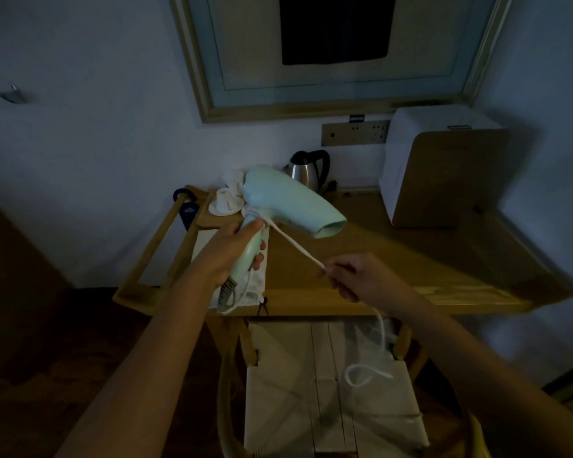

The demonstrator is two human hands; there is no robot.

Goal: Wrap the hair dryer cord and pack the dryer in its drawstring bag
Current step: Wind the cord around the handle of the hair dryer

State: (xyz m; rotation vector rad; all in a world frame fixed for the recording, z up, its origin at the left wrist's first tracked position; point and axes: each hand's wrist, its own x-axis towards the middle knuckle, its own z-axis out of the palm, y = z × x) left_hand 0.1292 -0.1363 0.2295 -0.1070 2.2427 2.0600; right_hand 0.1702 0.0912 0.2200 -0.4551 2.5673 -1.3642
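My left hand (227, 251) grips the handle of a pale green hair dryer (288, 200), held above the wooden desk with its nozzle pointing right. A white cord (295, 244) is looped around the top of the handle and runs taut down to my right hand (354, 276), which pinches it. Below that hand the cord hangs past the desk edge and curls over the chair seat (331, 385). A white mesh drawstring bag (253, 289) lies flat on the desk under the dryer's handle.
A steel kettle (306, 171) and white cups on a tray (225, 201) stand at the back of the desk (394, 259). A white box with a wooden panel (444, 170) sits at the right. A wall socket strip (354, 133) is behind.
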